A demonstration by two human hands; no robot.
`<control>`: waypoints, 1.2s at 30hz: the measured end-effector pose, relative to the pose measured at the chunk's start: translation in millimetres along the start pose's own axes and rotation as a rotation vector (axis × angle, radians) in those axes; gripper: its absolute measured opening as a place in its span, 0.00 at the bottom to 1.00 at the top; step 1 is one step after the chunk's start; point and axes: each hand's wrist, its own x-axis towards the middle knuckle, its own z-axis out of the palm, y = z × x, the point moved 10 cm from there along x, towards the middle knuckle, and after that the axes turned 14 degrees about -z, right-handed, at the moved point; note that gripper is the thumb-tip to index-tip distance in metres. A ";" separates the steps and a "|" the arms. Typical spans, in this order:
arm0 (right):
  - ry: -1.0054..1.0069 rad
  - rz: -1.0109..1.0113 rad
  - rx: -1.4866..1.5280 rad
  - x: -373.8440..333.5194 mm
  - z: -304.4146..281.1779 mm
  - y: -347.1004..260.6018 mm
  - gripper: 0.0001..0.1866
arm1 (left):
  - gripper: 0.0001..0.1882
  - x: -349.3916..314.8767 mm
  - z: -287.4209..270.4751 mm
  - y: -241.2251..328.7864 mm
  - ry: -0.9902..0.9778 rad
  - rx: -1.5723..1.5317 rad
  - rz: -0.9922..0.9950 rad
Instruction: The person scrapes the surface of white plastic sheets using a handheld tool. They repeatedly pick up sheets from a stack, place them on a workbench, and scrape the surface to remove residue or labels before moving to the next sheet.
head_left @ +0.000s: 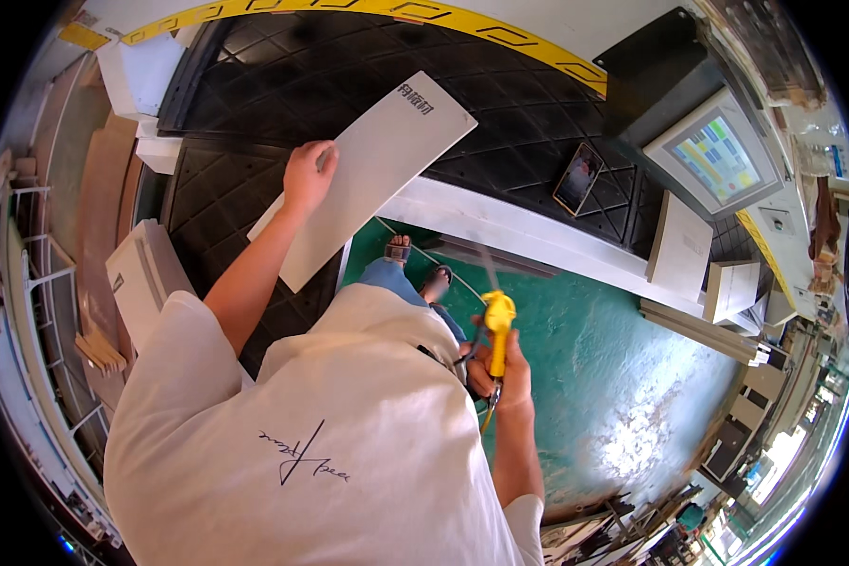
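My L hand (309, 177) was at approx 10–11 o'c, fingers part-curled, at the L long edge of the white panel (387, 170); can't tell if it had a firm grip or just rested there. Panel = task obj, at 11 o'c, slanted w/ far end twd 1 o'c & near end twd 7 o'c, over the black quilted counter (528, 113). Dark printed marks nr its far end.

My R hand (502, 370) was at approx 4 o'c, closed round the handle of a yellow air gun (502, 330); nozzle pointed twd 11–12 o'c, tip blurred. Yellow hose (486, 421) hung below the hand. Gun was over the green floor (585, 321), well apart from the panel.

Other objs: phone (578, 179) on counter at 2 o'c; lit screen (717, 162) at 2 o'c, farther out; white board (679, 247) at 3 o'c, smaller white block (732, 289) just beside it. Yellow strip (396, 8) w/ black outlines ran along 12 o'c. My sandalled foot (398, 249) showed btwn panel & gun.
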 end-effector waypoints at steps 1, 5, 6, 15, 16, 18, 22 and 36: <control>0.034 0.064 -0.267 8.8 -0.9 -2.0 0.30 | 0.19 -11.6 0.7 -6.3 -0.009 0.009 -0.037; -0.169 0.364 -1.231 37.6 33.2 -26.0 0.20 | 0.20 -47.6 -25.0 -35.8 0.061 0.104 -0.057; -0.167 0.367 -1.238 41.6 31.3 -34.6 0.20 | 0.20 -55.1 -33.8 -39.4 0.063 0.099 -0.063; -0.213 0.056 -1.345 86.8 62.6 -89.0 0.25 | 0.15 -124.5 -101.4 -97.7 0.164 0.223 -0.259; -0.221 0.055 -1.343 94.3 68.5 -83.9 0.25 | 0.14 -130.8 -110.0 -107.8 0.217 0.246 -0.315; -0.133 0.092 -1.234 110.4 72.2 -84.5 0.26 | 0.12 -136.0 -114.6 -110.4 0.265 0.205 -0.347; -0.243 0.001 -1.481 137.2 97.8 -63.4 0.25 | 0.14 -138.7 -116.4 -130.3 0.270 0.142 -0.468; -0.665 0.164 -1.506 132.2 160.0 5.4 0.26 | 0.18 -135.0 -120.4 -164.8 0.320 -0.048 -0.601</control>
